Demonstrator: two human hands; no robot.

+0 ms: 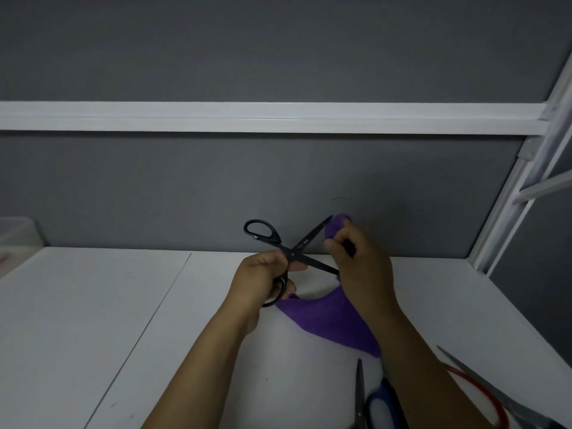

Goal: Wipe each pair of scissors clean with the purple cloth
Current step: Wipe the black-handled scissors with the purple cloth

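3 scissors (292, 252) (359, 393) (507, 402), 1 purple cloth (334, 323), 2 hands (263, 274) (362, 258)

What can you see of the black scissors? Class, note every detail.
The black scissors are all black, blades and handles alike, seemingly coated metal with plastic loops. They are spread open in an X, held in the air over the white table. The left hand grips the lower loop; the upper loop is free. The right hand presses purple cloth against the upper blade's tip; that blade bears small white print.
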